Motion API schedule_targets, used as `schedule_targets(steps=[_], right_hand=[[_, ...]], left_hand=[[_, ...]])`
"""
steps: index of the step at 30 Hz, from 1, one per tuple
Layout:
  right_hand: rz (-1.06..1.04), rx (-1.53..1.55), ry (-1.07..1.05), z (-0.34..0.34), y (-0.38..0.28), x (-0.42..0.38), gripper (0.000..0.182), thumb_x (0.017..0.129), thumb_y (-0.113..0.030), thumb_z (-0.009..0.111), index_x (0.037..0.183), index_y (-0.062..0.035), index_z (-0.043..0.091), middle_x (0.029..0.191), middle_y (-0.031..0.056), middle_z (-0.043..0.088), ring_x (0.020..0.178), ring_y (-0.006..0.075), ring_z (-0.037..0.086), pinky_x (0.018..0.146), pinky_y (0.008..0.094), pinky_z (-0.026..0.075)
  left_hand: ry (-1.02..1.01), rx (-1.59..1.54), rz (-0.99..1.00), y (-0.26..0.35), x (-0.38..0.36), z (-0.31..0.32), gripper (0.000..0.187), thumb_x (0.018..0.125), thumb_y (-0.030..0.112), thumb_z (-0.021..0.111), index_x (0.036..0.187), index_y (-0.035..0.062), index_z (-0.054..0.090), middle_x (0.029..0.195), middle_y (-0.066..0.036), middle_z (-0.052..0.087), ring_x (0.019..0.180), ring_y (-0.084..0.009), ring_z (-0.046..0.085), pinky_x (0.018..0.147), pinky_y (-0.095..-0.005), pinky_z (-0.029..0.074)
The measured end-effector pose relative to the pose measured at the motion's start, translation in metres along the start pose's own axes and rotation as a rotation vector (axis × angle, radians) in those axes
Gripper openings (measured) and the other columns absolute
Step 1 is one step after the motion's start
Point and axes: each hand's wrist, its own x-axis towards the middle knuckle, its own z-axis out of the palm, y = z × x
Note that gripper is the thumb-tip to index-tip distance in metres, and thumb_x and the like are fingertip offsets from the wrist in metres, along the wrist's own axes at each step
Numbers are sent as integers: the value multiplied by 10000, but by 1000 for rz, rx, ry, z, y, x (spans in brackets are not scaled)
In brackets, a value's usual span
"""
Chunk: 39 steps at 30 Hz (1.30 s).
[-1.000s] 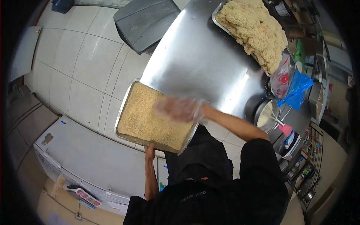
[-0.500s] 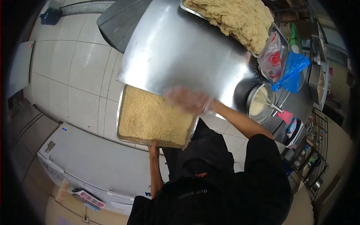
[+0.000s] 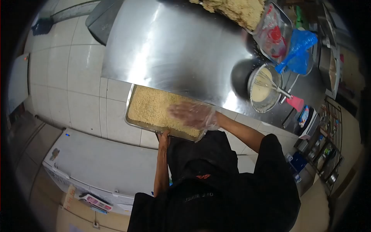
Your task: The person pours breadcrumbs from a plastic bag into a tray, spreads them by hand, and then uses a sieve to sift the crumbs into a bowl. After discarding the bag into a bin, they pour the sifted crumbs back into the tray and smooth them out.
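A rectangular metal tray holds a layer of pale yellow crumbs. My left hand grips the tray's near rim from below, its fingers mostly hidden under the metal. Over the right half of the crumbs lies my right hand, in a clear plastic glove, palm down with fingers stretched out flat. It seems to rest on the crumbs, though slight blur hides the exact contact. The tray's far edge is tucked under or against the edge of the steel table.
On the table stand a heap of crumbs, a metal pan with a plastic bag, a blue bag, and a bowl of batter with a whisk. A white chest freezer stands behind at the left.
My right hand has moved from near the table edge down onto the crumbs. The tray's far side now sits further under the table edge. The camera view has shifted slightly.
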Motion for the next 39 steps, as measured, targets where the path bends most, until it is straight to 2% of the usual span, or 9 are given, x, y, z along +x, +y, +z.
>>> schedule_targets(steps=[7, 14, 18, 21, 25, 31, 33, 36, 39], right_hand=[[493, -184, 386, -71, 92, -40, 595, 948, -327, 382, 1428, -45, 175, 1474, 130, 195, 1363, 257, 189, 1123, 375, 159], [339, 227, 187, 71, -130, -118, 609, 926, -350, 461, 1412, -42, 260, 1434, 170, 298, 1332, 307, 280, 1104, 392, 225], [1057, 69, 740, 64, -145, -176, 623, 913, -391, 508, 1368, -5, 328, 1343, 209, 421, 1235, 324, 417, 1037, 387, 331], [1095, 1063, 383, 99, -147, -186, 682, 892, -458, 532, 1340, 25, 352, 1301, 207, 460, 1162, 307, 471, 987, 383, 370], [1294, 1194, 457, 113, -174, -138, 709, 883, -515, 514, 1308, 37, 379, 1251, 172, 502, 1115, 264, 485, 953, 362, 385], [1198, 1127, 479, 89, -175, -107, 630, 892, -504, 496, 1204, 44, 489, 1120, 163, 579, 1019, 265, 540, 905, 387, 404], [794, 1160, 600, 35, -205, -85, 627, 878, -530, 497, 1124, 46, 526, 1107, 161, 575, 1021, 255, 546, 892, 392, 411], [883, 1748, 654, -3, -206, -71, 594, 920, -476, 458, 1184, 55, 493, 1047, 171, 588, 985, 209, 529, 867, 371, 420], [792, 1252, 683, 46, -190, -66, 558, 919, -495, 452, 1106, 24, 535, 985, 147, 602, 874, 197, 581, 734, 347, 475]], left_hand=[[27, 130, -66, -20, 5, -13, 340, 696, 57, 650, 1010, 42, 523, 854, -68, 543, 836, -189, 546, 698, -306, 465], [-209, -68, 65, -32, -11, -35, 493, 689, -17, 611, 1150, 30, 439, 956, -90, 525, 875, -215, 548, 803, -332, 472], [-220, -147, 164, -55, -36, -53, 440, 695, -16, 589, 1111, 38, 456, 905, -67, 514, 835, -196, 542, 769, -347, 483], [-184, -209, 146, -72, -46, -76, 496, 687, -28, 596, 1158, 22, 448, 1022, -92, 516, 939, -217, 540, 806, -337, 480], [-121, -226, 247, -76, -65, -91, 478, 687, -23, 595, 1143, -1, 453, 990, -97, 529, 897, -223, 554, 797, -342, 484], [53, -258, 403, -26, -97, -68, 214, 698, -17, 583, 904, 2, 526, 784, -59, 546, 756, -186, 571, 689, -323, 498], [-65, -272, 398, 6, -97, -93, 208, 706, 6, 596, 903, 4, 528, 800, -60, 553, 749, -180, 572, 675, -327, 491], [67, -237, 561, 4, -98, -81, 249, 719, 53, 595, 952, -12, 538, 847, -78, 569, 780, -177, 579, 689, -331, 493], [-87, -232, 481, 52, -130, -63, 392, 697, 60, 619, 1065, -27, 516, 939, -85, 567, 840, -198, 554, 747, -332, 476]])
